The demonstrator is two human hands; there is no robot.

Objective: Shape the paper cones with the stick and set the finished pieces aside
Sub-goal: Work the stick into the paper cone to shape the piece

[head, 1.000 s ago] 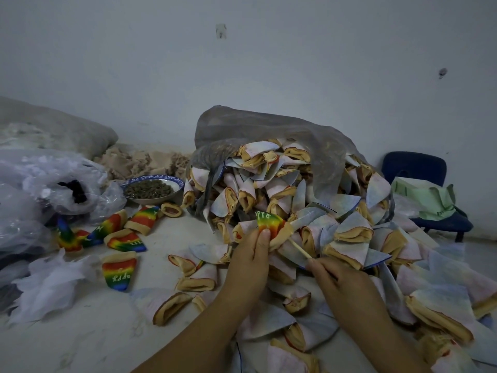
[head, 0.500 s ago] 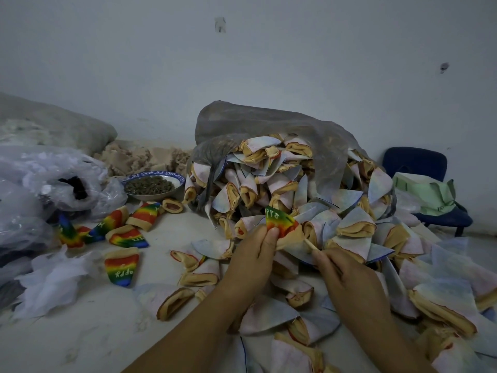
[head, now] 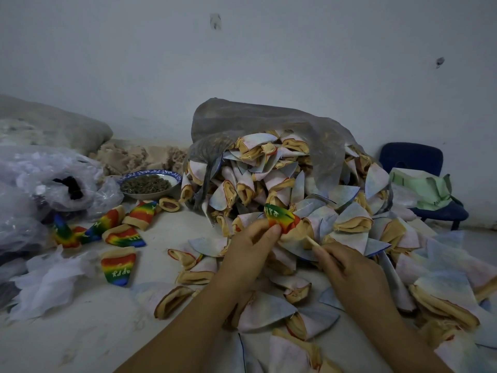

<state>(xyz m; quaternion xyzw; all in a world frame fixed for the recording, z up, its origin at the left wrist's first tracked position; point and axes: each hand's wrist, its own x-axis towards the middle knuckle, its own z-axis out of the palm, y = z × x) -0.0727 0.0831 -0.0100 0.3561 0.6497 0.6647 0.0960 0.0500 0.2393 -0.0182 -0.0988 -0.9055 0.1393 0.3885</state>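
Left hand [head: 252, 239] pinching 1 rainbow-printed cone [head: 281, 218] between thumb and fingers at the front foot of the pile of pale cones [head: 271, 181]. Right hand [head: 349, 270], just right of it, has its fingers curled around the stick [head: 313, 241], whose tip meets the cone's tan open end. Finished rainbow cones [head: 118, 267] lie scattered on the floor [head: 80, 340] well left of the pile, with a bowl [head: 150, 172] of dark pellets just beside the pile's left edge and a blue chair [head: 419, 162] behind its right side.
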